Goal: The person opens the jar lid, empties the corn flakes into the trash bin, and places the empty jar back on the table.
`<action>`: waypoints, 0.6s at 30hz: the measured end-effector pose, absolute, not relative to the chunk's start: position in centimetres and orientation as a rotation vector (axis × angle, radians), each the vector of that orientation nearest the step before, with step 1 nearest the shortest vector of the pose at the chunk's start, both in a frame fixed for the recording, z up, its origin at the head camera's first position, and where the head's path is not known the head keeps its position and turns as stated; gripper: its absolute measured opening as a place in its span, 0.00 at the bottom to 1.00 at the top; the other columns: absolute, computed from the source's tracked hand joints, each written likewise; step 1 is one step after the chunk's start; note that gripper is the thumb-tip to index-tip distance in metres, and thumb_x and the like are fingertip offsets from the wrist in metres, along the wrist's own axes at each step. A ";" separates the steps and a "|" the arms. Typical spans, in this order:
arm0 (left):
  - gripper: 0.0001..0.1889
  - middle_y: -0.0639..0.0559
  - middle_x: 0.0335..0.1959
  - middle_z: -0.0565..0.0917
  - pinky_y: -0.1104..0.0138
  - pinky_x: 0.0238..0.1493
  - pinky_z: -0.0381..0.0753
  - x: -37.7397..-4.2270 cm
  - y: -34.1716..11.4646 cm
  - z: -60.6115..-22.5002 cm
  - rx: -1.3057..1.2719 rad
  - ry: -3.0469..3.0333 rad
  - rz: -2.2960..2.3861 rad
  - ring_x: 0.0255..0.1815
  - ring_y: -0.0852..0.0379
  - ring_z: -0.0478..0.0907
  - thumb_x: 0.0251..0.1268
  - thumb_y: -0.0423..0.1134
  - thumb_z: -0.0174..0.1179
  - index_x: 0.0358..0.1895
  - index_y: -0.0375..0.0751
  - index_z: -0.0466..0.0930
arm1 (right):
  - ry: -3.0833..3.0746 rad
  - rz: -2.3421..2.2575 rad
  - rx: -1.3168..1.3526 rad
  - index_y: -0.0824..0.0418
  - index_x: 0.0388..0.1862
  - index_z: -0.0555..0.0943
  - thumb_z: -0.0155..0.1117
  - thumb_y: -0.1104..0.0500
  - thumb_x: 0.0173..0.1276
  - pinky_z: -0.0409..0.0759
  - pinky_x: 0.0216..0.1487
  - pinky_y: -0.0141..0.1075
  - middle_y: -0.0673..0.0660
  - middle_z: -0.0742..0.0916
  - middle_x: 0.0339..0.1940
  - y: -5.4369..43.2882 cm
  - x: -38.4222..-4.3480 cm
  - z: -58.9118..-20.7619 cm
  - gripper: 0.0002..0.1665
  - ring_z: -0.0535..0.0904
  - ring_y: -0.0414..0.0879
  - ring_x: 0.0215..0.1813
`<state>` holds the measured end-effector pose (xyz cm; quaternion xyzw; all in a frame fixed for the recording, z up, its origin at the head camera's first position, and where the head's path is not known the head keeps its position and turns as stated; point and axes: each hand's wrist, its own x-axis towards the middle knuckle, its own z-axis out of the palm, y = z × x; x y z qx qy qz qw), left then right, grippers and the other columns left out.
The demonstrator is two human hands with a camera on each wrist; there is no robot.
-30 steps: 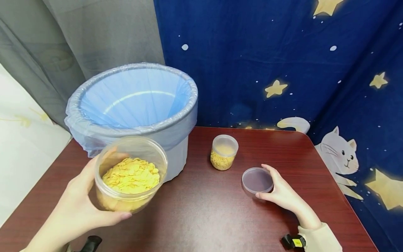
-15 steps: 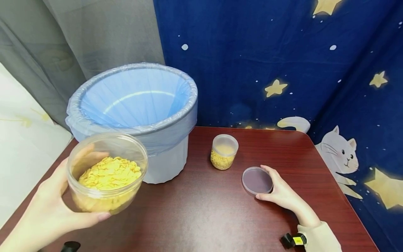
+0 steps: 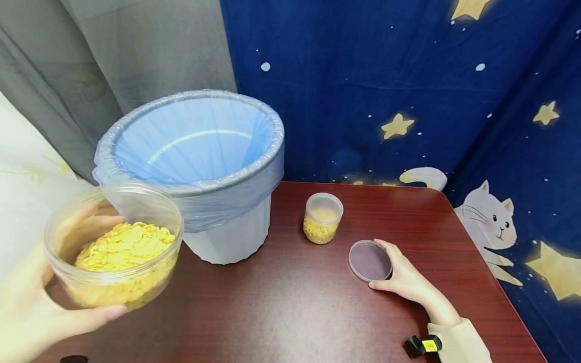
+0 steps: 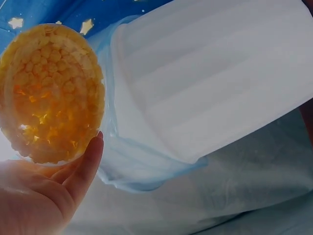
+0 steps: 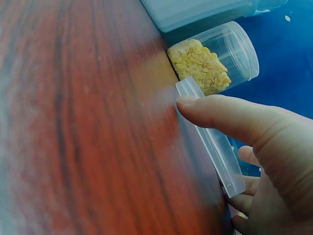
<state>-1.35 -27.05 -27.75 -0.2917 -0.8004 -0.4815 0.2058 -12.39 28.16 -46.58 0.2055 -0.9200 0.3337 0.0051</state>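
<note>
My left hand (image 3: 41, 297) grips a clear round plastic jar (image 3: 115, 267), lidless and tilted slightly, with yellow cereal flakes (image 3: 127, 246) heaped in it. The jar is held up in front of the bin, apart from the table. From below, the left wrist view shows the jar's base (image 4: 51, 98) full of flakes. On the table at the right, my right hand (image 3: 408, 275) holds a clear round lid (image 3: 369, 261) by its edge, thumb on the near side and fingers on the far side. Behind the lid stands a smaller clear jar (image 3: 323, 219) partly filled with flakes.
A pale bin (image 3: 236, 234) with a blue plastic liner (image 3: 195, 141) stands at the back left of the dark red wooden table (image 3: 281, 302). Grey and blue curtains (image 3: 354, 101) hang behind the table's far edge.
My left hand has carried the jar of flakes leftward, away from the front of the bin. The right hand and the lid have barely moved.
</note>
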 end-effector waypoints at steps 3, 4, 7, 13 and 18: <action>0.68 0.29 0.63 0.68 0.74 0.62 0.61 -2.0 -28.3 -28.8 -0.938 -2.056 -1.575 0.65 0.50 0.65 0.07 0.13 0.77 0.70 0.23 0.51 | -2.869 1.052 0.655 0.65 0.70 0.60 0.81 0.48 0.43 0.68 0.54 0.52 0.62 0.70 0.63 28.2 -12.4 -46.8 0.59 0.68 0.56 0.60; 0.68 0.28 0.63 0.67 0.73 0.62 0.61 -2.2 -28.8 -29.4 -0.969 -2.003 -1.641 0.65 0.48 0.64 0.07 0.12 0.76 0.70 0.24 0.50 | -2.867 1.053 0.658 0.65 0.70 0.60 0.81 0.48 0.43 0.68 0.54 0.52 0.62 0.70 0.63 28.3 -12.5 -46.8 0.59 0.68 0.56 0.60; 0.69 0.23 0.63 0.64 0.71 0.64 0.60 -2.9 -30.4 -30.6 -1.005 -1.943 -1.709 0.67 0.42 0.62 0.04 0.11 0.75 0.70 0.24 0.50 | -2.856 1.056 0.667 0.64 0.70 0.61 0.82 0.48 0.42 0.68 0.54 0.53 0.61 0.71 0.63 28.4 -12.5 -47.0 0.59 0.68 0.55 0.60; 0.70 0.24 0.64 0.63 0.71 0.64 0.60 -3.0 -31.1 -30.4 -0.975 -1.934 -1.741 0.68 0.43 0.61 0.03 0.09 0.73 0.70 0.23 0.48 | -2.827 1.050 0.684 0.63 0.69 0.62 0.82 0.49 0.41 0.66 0.54 0.52 0.61 0.71 0.63 28.6 -12.5 -47.2 0.59 0.67 0.55 0.61; 0.69 0.26 0.65 0.63 0.73 0.61 0.63 -2.7 -30.7 -29.2 -0.953 -1.928 -1.768 0.66 0.47 0.63 0.05 0.07 0.71 0.71 0.24 0.48 | -2.822 1.067 0.692 0.63 0.69 0.63 0.82 0.49 0.42 0.65 0.54 0.56 0.62 0.71 0.63 28.8 -12.5 -47.4 0.58 0.67 0.58 0.61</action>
